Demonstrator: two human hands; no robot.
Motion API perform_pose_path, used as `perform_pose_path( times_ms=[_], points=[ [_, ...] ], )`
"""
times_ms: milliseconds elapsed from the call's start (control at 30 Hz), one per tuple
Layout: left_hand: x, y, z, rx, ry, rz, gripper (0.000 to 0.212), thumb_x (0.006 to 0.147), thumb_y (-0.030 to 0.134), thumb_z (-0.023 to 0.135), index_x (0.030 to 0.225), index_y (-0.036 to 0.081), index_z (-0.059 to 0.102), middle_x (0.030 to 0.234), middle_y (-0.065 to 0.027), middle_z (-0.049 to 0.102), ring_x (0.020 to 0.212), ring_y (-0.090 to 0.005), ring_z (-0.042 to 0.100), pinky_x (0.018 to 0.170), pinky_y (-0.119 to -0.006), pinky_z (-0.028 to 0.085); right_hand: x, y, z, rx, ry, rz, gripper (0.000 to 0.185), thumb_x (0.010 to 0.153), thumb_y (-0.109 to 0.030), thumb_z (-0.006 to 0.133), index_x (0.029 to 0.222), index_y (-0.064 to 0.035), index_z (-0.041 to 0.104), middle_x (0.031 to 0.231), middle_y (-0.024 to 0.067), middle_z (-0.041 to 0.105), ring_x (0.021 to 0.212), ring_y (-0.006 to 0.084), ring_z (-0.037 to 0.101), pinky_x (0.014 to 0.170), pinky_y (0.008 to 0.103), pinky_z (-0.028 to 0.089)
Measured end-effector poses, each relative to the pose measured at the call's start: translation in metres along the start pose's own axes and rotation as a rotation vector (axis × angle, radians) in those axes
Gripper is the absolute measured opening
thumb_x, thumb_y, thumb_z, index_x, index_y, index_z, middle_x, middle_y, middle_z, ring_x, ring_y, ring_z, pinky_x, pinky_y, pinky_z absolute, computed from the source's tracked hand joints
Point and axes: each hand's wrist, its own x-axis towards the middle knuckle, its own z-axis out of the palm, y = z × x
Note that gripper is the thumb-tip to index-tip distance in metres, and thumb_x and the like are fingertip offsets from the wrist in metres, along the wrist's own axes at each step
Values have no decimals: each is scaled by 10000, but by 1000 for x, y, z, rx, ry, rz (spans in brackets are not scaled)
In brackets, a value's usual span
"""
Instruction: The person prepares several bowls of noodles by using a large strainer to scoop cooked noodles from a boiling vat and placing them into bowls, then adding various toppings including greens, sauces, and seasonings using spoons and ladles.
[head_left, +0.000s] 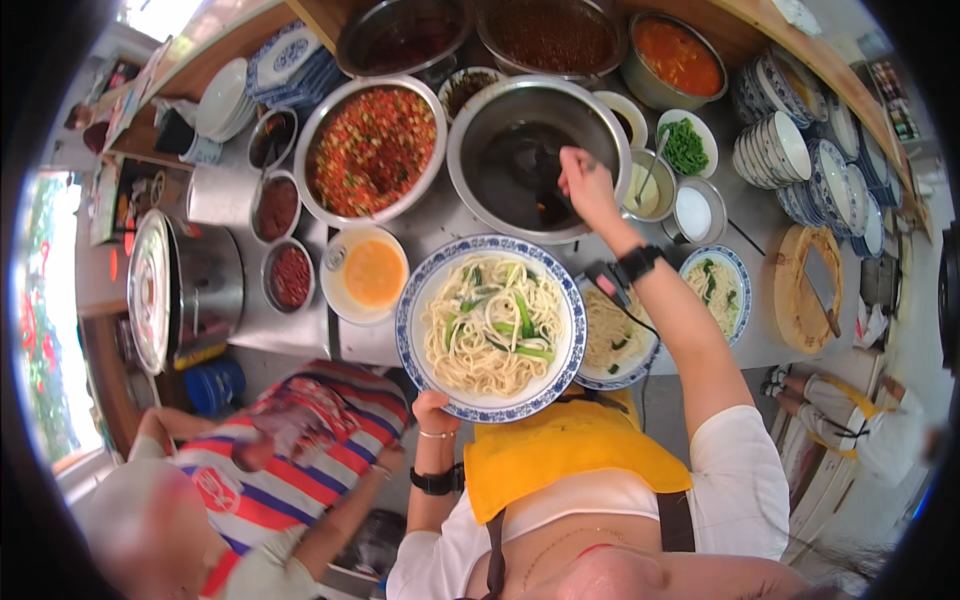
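My left hand (436, 414) grips the near rim of a white plate (406, 322) with a blue patterned border. On the plate lies a heap of noodles (487, 330) with green leafy vegetables. Above the right side of a large steel bowl (466, 196), my right hand (589, 184) is curled, and whatever it may hold is hidden. Dark liquid (510, 165) fills the bowl's lower part, with a blurred dark shape below my fingers. A second noodle plate (615, 381) sits partly under my right forearm, and a third plate (739, 322) stands to its right.
A steel bowl of chopped red peppers (375, 150) and a bowl of orange liquid (373, 274) stand at left, beyond them a big lidded pot (210, 277). At right are stacked bowls (772, 150) and a cleaver (817, 281) on a round wooden board (791, 322). A co-worker (300, 450) is close at left.
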Motion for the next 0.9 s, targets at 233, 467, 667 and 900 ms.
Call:
perform_pose_path(
  times_ms=[233,467,667,900],
  points=[
    [39,73,-4,57,-4,-55,770,545,96,470,1298,-32,369,1270,-178,495,1155,-331,488,1014,-413,382,-17,2,-18,287,117,149,274,936,-220,475,1013,14,594,672,66,612,573,121,580,539,233,471],
    [56,105,11,120,99,-35,743,583,108,493,1299,-44,369,1263,-166,503,1165,-319,481,1015,-399,376,-42,-99,-44,336,-201,105,388,972,-290,360,1075,21,568,718,84,620,626,151,601,617,276,492],
    [67,130,15,65,176,60,670,588,69,471,1247,-47,419,1211,-152,533,1107,-302,517,968,-382,406,-13,-131,52,-49,-489,-464,308,923,-201,491,1124,27,540,811,115,623,784,235,611,690,319,485],
    [51,171,-14,85,236,242,724,574,106,478,1276,-51,397,1255,-177,510,1149,-325,494,1003,-400,387,16,-71,174,-204,-447,-490,228,915,-207,479,953,2,562,714,144,607,615,289,601,543,342,464]
  ],
)
